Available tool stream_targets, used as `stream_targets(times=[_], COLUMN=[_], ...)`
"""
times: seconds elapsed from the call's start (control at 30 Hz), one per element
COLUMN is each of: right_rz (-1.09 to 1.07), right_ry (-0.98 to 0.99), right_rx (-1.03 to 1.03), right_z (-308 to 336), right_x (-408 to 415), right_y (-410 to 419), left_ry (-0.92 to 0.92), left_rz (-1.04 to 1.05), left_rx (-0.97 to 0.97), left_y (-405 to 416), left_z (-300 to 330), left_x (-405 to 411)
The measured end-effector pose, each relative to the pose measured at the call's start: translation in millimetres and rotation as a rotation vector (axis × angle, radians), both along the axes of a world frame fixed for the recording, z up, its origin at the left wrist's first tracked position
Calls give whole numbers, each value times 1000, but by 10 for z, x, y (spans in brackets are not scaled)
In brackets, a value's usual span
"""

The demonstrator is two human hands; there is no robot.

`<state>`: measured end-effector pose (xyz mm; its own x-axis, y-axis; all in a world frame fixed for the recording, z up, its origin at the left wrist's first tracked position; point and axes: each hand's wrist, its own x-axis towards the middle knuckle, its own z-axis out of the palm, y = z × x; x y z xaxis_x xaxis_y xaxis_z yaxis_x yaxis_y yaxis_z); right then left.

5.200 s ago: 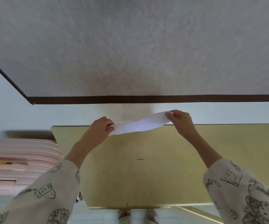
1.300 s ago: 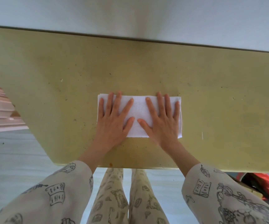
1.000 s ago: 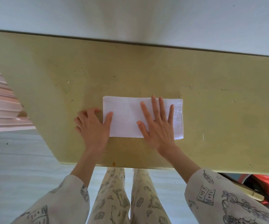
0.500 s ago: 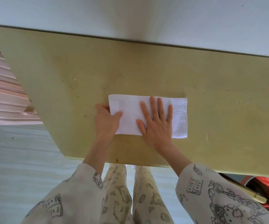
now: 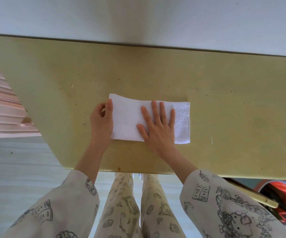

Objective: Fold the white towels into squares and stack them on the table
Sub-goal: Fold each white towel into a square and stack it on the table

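One white towel (image 5: 126, 117), folded into a long rectangle, lies flat near the middle of the yellow table (image 5: 233, 109). My left hand (image 5: 101, 121) pinches the towel's left short edge, thumb on top and fingers curled under, and that end is lifted slightly. Flat on the towel's right half rests my right hand (image 5: 157, 127), fingers spread, pressing it down. No other towel is in view.
A pink ribbed suitcase (image 5: 3, 107) stands on the floor left of the table. A red object in a round container (image 5: 283, 200) sits under the table's near right corner. A pale wall runs along the table's far edge. My legs stand at the near edge.
The towel went from held in the air to flat on the table. My left hand slid off the top to the left edge and gripped it, lifting it a little. The right hand stayed pressed down.
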<state>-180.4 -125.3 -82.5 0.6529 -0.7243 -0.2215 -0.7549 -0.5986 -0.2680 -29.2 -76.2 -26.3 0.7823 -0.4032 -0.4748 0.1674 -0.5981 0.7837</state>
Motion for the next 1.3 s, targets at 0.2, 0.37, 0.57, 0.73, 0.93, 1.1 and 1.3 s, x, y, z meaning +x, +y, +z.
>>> stream_targets(times=[0.2, 0.37, 0.57, 0.73, 0.93, 1.1, 1.3], right_rz=[-410, -878, -980, -1018, -977, -954, -893], right_ry=[-491, -679, -673, -674, -608, -526, -499], right_rx=[385, 780, 885, 898, 821, 739, 630], right_z=[471, 579, 483, 429, 378, 381, 398], right_x=[-305, -672, -738, -739, -735, -678, -664], right_y=[-228, -416, -508, -529, -522, -537, -526], left_ry=[-220, -291, -273, -179, -199, -487, -705], left_rz=[-222, -359, -525, -577, -603, -671, -847], left_rx=[-37, -39, 45, 69, -24, -17, -1], left_y=[-217, -435, -641, -674, -531, -275, -148], left_z=[282, 238, 24, -41, -43, -158, -276], left_x=[-266, -755, -1171, -1306, -1185, -945, -911])
